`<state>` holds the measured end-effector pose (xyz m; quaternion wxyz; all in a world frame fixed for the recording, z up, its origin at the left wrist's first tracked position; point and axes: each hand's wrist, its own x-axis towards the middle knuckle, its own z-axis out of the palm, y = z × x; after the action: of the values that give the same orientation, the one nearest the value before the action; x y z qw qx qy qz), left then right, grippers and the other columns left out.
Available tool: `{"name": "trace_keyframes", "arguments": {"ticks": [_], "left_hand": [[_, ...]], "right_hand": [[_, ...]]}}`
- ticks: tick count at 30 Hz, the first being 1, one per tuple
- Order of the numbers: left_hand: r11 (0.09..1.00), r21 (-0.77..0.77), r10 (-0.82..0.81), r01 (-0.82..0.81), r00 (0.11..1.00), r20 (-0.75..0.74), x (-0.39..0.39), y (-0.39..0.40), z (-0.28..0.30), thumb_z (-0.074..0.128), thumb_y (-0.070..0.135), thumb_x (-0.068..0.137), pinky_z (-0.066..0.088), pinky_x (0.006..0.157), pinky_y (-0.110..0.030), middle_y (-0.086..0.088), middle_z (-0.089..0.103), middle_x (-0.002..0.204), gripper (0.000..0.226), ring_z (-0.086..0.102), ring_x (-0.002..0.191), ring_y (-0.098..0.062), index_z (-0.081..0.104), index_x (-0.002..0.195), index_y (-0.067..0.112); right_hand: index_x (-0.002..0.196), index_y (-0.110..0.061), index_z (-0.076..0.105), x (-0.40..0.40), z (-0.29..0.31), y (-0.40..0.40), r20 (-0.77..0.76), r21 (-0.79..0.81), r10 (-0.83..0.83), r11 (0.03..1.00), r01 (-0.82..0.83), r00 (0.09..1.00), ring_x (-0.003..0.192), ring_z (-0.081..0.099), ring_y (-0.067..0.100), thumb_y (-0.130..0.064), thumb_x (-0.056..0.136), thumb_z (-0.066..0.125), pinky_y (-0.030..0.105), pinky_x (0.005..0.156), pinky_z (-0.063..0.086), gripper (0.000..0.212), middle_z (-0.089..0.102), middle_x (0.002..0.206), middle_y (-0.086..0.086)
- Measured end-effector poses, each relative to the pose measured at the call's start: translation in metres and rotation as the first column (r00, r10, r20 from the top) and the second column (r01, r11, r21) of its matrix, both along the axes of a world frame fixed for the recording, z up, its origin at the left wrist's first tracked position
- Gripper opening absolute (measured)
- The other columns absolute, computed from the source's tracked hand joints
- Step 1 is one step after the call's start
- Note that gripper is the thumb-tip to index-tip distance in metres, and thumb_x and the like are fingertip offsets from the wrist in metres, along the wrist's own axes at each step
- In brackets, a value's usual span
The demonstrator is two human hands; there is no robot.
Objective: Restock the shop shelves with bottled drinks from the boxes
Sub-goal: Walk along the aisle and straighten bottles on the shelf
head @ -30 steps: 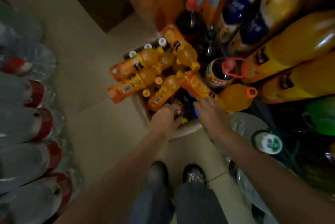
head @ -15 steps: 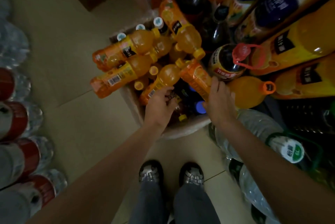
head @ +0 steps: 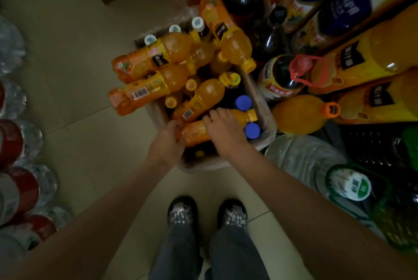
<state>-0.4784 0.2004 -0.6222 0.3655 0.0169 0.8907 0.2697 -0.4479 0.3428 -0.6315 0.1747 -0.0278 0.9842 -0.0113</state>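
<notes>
Cardboard box (head: 158, 114) of orange juice bottles: one bottle (head: 196, 132) (lying sideways) grasped by left hand (head: 167, 144) at its base, right hand (head: 226, 130) curled over its middle.

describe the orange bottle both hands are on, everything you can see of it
The orange bottle is a small clear plastic one full of orange drink, with a yellow cap and an orange printed label round its lower half. It lies on its side across the near end of the box, on top of upright blue-capped bottles, cap pointing right. The left hand grips its base end; the right hand rests over its middle, hiding that part.
</notes>
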Motion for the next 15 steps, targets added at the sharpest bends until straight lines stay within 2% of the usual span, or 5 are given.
{"name": "trace_keyframes", "arguments": {"ticks": [3,7,9,12,15], "left_hand": [[0.998,-0.026,-0.052,0.053,0.999,0.014,-0.003,0.006,-0.002,0.046,0.012,0.092,0.043,0.095,-0.041,-0.011,0.057,0.124,0.037,0.053,0.114,-0.033,0.046,0.13,0.013],[0.997,0.023,-0.072,0.071,0.997,0.035,0.001,0.025,0.001,0.044,0.01,0.094,0.041,0.093,-0.033,-0.01,0.058,0.122,0.033,0.053,0.115,-0.029,0.051,0.125,0.014],[0.991,0.08,-0.111,0.107,0.993,0.05,0.007,0.033,-0.003,0.046,0.007,0.092,0.044,0.09,-0.03,-0.008,0.06,0.118,0.032,0.057,0.109,-0.025,0.053,0.122,0.016],[0.981,0.159,-0.126,0.112,0.988,0.086,0.012,0.041,-0.007,0.048,0.003,0.089,0.046,0.085,-0.026,-0.007,0.059,0.117,0.036,0.059,0.104,-0.022,0.053,0.123,0.015],[0.972,0.194,-0.16,0.135,0.981,0.114,0.013,0.052,-0.006,0.05,0.004,0.089,0.043,0.079,-0.016,-0.007,0.057,0.12,0.039,0.06,0.103,-0.019,0.05,0.127,0.014]], "right_hand": [[0.093,-0.007,0.064,0.008,0.013,0.033,-0.173,-0.02,-0.212,0.977,0.212,0.962,0.089,0.058,0.032,-0.005,0.064,0.063,0.036,0.075,0.047,0.029,0.06,0.096,0.014],[0.127,-0.005,0.042,0.041,-0.004,0.058,0.225,-0.17,-0.66,0.697,0.696,0.716,0.113,0.047,0.032,-0.028,0.079,0.071,0.04,0.09,0.045,0.061,0.046,0.123,0.015],[0.124,-0.002,0.041,0.048,-0.015,0.054,0.299,-0.184,-0.688,0.638,0.748,0.661,0.116,0.049,0.032,-0.027,0.081,0.07,0.039,0.09,0.044,0.058,0.048,0.126,0.016],[0.129,-0.003,0.035,0.045,-0.022,0.048,0.212,-0.211,-0.745,0.597,0.774,0.633,0.119,0.048,0.032,-0.021,0.083,0.068,0.04,0.091,0.045,0.059,0.046,0.131,0.017],[0.129,-0.003,0.035,0.04,-0.025,0.056,0.161,-0.251,-0.708,0.644,0.723,0.687,0.123,0.044,0.031,-0.02,0.08,0.07,0.04,0.096,0.044,0.062,0.043,0.134,0.016]]}}
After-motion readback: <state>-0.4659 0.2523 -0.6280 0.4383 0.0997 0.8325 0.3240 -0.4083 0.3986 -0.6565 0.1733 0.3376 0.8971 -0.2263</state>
